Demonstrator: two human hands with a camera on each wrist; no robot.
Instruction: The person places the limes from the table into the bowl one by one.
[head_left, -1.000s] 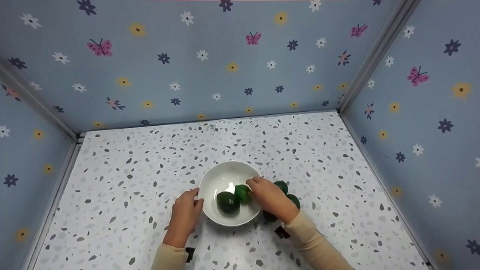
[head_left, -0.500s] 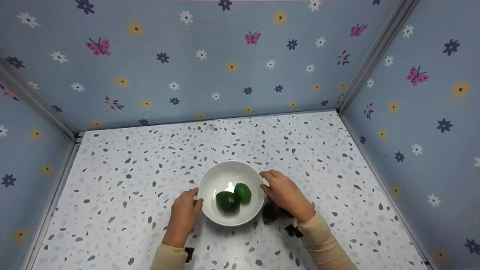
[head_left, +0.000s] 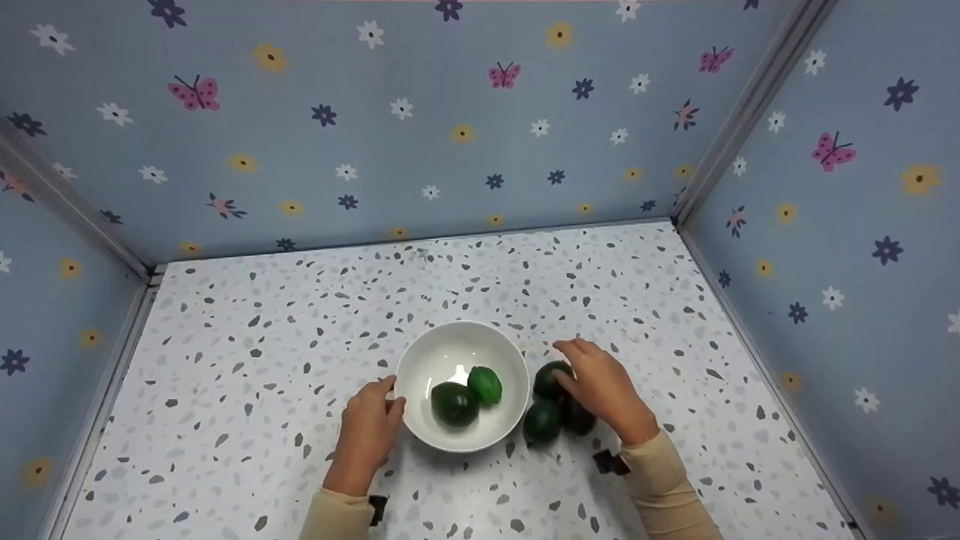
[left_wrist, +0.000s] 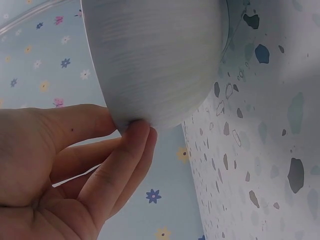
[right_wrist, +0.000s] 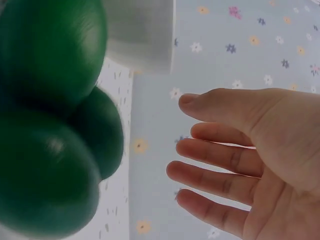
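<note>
White bowl [head_left: 441, 351] on the tabletop [head_left: 247, 375], a dark fruit [head_left: 454, 406] and a lime [head_left: 486, 385] inside. The left hand [head_left: 366, 427] pinches its side; a light, steady hold should do. The right hand [head_left: 606, 384], fingers spread, is beside the green fruits [head_left: 541, 422] just outside: best grasp one squarely, I judge. The tabletop is speckled, the walls [head_left: 390, 82] blue and flowered.

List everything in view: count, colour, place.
Bowl: 1, white, on the table.
Dark fruit: 1, dark green, in the bowl.
Bright fruit: 1, bright green, beside it.
Loose fruits: 3, dark green, right of bowl.
Table: 1, speckled white, below.
Walls: 3, patterned blue, back and sides.
Posts: 2, grey, wall corners.
Sleeves: 2, beige, forearms.
Wrist pieces: 2, black, beside sleeves.
Left hand: 1, bare, pinching bowl's rim.
Right hand: 1, bare, near loose fruits.
</note>
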